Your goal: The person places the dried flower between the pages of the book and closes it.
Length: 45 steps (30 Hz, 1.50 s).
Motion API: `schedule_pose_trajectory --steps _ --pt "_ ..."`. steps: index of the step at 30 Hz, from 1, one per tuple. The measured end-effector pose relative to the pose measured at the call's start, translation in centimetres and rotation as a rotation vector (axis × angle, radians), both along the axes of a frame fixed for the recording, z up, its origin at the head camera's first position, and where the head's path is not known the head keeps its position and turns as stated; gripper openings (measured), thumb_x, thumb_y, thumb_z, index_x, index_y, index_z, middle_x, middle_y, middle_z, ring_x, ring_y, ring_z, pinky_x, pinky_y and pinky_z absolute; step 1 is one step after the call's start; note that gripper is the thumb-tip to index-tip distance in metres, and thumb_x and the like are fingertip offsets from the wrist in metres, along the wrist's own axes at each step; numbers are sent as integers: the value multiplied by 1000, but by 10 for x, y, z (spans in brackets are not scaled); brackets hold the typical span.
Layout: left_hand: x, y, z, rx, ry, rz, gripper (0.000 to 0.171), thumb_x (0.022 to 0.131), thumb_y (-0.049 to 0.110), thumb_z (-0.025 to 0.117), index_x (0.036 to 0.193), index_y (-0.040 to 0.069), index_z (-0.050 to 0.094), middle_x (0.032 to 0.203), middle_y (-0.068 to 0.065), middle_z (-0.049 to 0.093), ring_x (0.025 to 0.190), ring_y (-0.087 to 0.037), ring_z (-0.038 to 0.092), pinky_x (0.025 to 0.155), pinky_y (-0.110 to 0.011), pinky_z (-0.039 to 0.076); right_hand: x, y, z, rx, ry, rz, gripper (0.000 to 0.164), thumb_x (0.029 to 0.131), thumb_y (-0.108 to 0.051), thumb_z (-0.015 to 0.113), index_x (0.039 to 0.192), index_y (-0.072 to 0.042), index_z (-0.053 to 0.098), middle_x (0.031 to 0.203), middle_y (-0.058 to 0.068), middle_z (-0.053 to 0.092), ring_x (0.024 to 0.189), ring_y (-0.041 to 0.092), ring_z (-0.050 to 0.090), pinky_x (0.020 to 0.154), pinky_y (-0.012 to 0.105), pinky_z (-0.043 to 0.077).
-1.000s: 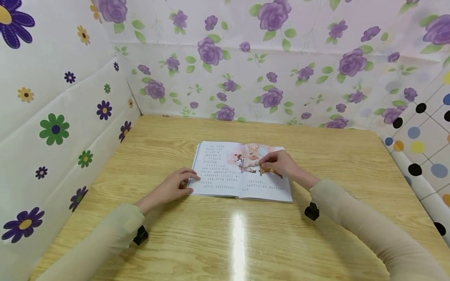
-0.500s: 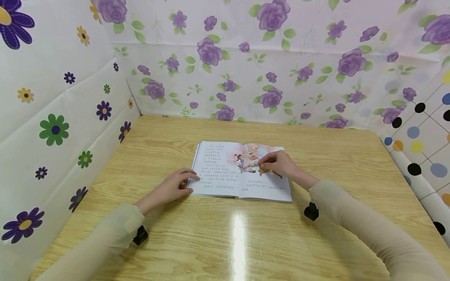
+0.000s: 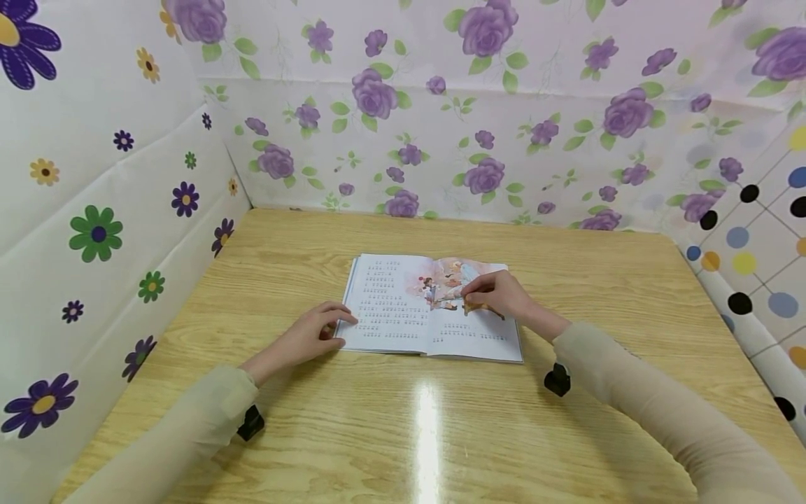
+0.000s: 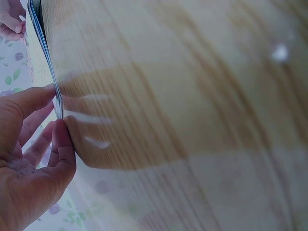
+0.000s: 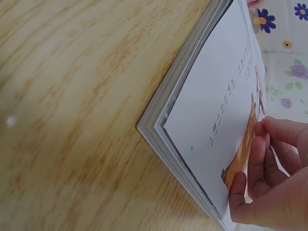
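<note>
An open picture book (image 3: 393, 336) lies on the table, with printed text on both pages and a coloured illustration (image 3: 450, 280) across the fold. My left hand (image 3: 311, 332) rests at its lower left edge, fingers over the page margin and thumb near the corner. In the left wrist view, the fingertips of the left hand (image 4: 36, 154) touch the book's thin edge (image 4: 50, 67). Over the right page's illustration is my right hand (image 3: 500, 294). Seen from the right wrist, this right hand (image 5: 269, 178) has bent fingers, thumb and index fingertips together, and one lower fingertip on the page.
The wooden table (image 3: 352, 434) extends around the book and carries a bright light reflection. Purple-flowered sheeting (image 3: 378, 140) stands along the back, flower-print sheeting (image 3: 107, 294) on the left and a dotted sheet (image 3: 755, 280) on the right. Black wrist devices (image 3: 252, 422) sit under the sleeves.
Both hands and the book hold nearly the same positions. The whole view shifts very slightly to the left.
</note>
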<state>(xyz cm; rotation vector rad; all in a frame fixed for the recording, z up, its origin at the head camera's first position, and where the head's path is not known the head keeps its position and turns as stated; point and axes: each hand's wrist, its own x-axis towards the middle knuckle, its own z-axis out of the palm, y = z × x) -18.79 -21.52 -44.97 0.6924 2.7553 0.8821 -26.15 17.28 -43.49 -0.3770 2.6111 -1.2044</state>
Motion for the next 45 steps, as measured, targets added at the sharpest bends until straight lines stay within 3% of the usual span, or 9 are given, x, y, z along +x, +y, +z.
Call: schedule_pose_trajectory --steps 8,12,17,22,27,37,40,45 --pt "-1 -1 -2 -5 8 -2 35 89 9 72 123 10 67 139 -14 53 98 -19 55 78 -27 50 5 2 -2 -35 22 -3 22 92 -21 71 110 -10 74 107 13 74 86 18 64 70 26 46" --pt "-1 -1 -3 -4 -1 7 35 89 10 72 124 11 67 140 -14 53 99 -19 55 79 -27 50 12 4 -2 -30 105 -6 33 91 -22 71 121 -6 69 115 15 70 95 25 63 78 33 49" --pt "0 3 -2 -4 13 26 35 88 10 73 122 11 67 138 -14 54 95 -18 55 77 -26 50 22 11 -2 26 230 -18 53 89 -23 74 136 -4 57 132 20 60 114 36 56 94 50 47" --pt "1 11 -1 -9 38 93 31 85 16 78 114 11 68 127 -13 55 89 -18 53 74 -27 45 33 23 -5 87 282 -26 70 87 -26 76 145 -3 46 144 25 48 135 47 39 109 65 32" --pt "2 16 1 -10 8 185 30 83 19 80 106 9 65 120 -16 52 93 -23 51 77 -32 43 46 41 -8 156 258 -41 80 86 -29 77 149 -2 38 152 29 35 141 53 25 109 71 26" --pt "1 20 0 -12 -26 269 56 80 20 83 124 -1 56 113 -18 53 97 -24 51 82 -35 46 68 65 -16 219 208 -30 86 83 -30 79 149 4 36 140 33 44 120 47 51 98 61 43" --pt "1 22 0 3 -25 279 62 79 18 84 128 -3 52 114 -19 56 98 -25 52 84 -37 46 72 68 -18 246 196 -15 86 83 -33 80 147 6 38 133 32 49 114 44 52 93 56 46" --pt "1 24 0 -3 -38 306 72 78 16 84 135 -6 46 108 -16 57 97 -25 47 82 -35 41 77 67 -20 265 158 8 81 85 -32 78 144 9 42 121 27 52 104 33 49 83 39 42"
